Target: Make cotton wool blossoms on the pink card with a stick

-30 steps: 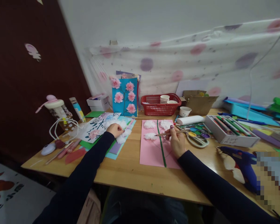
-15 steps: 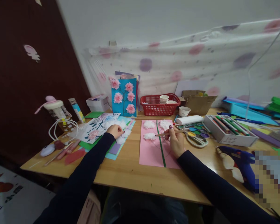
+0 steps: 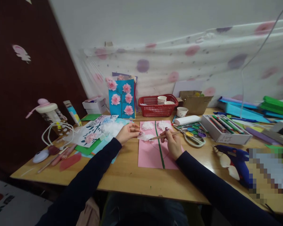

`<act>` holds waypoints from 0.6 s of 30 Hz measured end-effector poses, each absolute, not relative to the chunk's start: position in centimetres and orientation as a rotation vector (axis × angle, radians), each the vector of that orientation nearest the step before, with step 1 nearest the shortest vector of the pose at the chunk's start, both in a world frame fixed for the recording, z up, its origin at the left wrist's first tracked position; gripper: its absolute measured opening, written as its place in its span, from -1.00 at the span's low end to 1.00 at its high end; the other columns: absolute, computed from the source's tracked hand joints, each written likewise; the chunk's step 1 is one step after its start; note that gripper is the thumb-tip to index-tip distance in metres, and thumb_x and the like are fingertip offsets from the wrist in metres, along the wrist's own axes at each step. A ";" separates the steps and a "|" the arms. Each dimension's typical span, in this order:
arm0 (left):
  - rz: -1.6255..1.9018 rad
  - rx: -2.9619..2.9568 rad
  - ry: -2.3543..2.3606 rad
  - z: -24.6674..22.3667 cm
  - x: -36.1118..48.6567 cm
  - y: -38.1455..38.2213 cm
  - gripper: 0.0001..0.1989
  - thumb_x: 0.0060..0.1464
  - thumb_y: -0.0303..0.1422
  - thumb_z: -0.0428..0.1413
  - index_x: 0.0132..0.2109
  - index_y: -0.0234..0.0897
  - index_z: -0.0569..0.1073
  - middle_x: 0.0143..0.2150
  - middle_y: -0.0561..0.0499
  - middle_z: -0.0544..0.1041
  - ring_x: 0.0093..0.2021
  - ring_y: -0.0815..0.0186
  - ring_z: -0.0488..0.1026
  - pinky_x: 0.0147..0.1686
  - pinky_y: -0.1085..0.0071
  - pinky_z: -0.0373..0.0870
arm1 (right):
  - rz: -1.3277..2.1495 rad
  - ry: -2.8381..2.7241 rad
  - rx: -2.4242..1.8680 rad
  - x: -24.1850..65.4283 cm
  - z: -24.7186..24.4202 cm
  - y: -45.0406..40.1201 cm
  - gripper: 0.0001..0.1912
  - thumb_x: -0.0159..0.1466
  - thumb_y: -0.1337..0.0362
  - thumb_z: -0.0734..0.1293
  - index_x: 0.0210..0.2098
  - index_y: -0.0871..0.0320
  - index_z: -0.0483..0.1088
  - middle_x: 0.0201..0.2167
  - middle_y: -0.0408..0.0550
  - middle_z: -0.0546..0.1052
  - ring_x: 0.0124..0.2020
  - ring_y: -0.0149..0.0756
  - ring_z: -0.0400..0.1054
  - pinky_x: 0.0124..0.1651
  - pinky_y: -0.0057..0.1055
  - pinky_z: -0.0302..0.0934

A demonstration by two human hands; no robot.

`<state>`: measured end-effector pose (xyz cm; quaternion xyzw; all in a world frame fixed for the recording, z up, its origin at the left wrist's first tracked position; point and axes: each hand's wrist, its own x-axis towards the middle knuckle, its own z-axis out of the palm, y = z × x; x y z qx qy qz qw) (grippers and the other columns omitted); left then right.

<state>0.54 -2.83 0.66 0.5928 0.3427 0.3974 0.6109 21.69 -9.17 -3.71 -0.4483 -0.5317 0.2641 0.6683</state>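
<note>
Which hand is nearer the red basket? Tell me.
Right. The right hand holds a brush over the pink paper, just below the red basket; the left hand sits farther left, by the paper's edge.
</note>
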 end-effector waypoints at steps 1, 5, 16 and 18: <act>0.904 1.348 0.759 0.6 1.3 -3.2 -0.51 -0.40 -0.44 0.35 -0.26 -0.36 0.34 -0.44 0.04 0.51 -0.40 0.41 0.47 -0.29 0.45 0.36 | 0.616 -1.205 -1.004 21.7 -3.8 -9.2 -0.56 0.26 -0.03 0.14 -0.51 0.17 0.36 -0.72 -0.19 0.33 -0.62 -0.39 0.22 -0.45 -0.42 0.12; 0.861 1.250 0.691 -0.2 3.2 -4.0 -0.55 -0.32 -0.53 0.30 -0.21 -0.37 0.35 -0.40 0.03 0.51 -0.40 0.40 0.48 -0.30 0.43 0.37 | 0.696 -1.185 -0.996 21.7 -4.1 -9.1 -0.56 0.24 -0.05 0.17 -0.50 0.18 0.37 -0.71 -0.17 0.35 -0.61 -0.38 0.23 -0.45 -0.42 0.13; 0.844 1.136 0.658 -0.1 2.5 -4.5 -0.57 -0.23 -0.57 0.24 -0.13 -0.37 0.37 -0.22 -0.15 0.59 -0.21 0.26 0.53 -0.21 0.38 0.40 | 0.753 -0.980 -1.010 21.8 -3.9 -8.5 -0.58 0.15 -0.07 0.24 -0.58 0.15 0.35 -0.75 -0.18 0.30 -0.67 -0.38 0.19 -0.55 -0.42 0.09; 0.853 1.123 0.663 -0.2 2.7 -4.7 -0.57 -0.23 -0.57 0.24 -0.12 -0.37 0.38 -0.23 -0.14 0.59 -0.23 0.27 0.53 -0.23 0.39 0.40 | 0.799 -1.015 -1.003 21.6 -3.8 -8.7 -0.58 0.14 -0.07 0.24 -0.58 0.16 0.36 -0.75 -0.18 0.31 -0.66 -0.38 0.19 -0.55 -0.42 0.09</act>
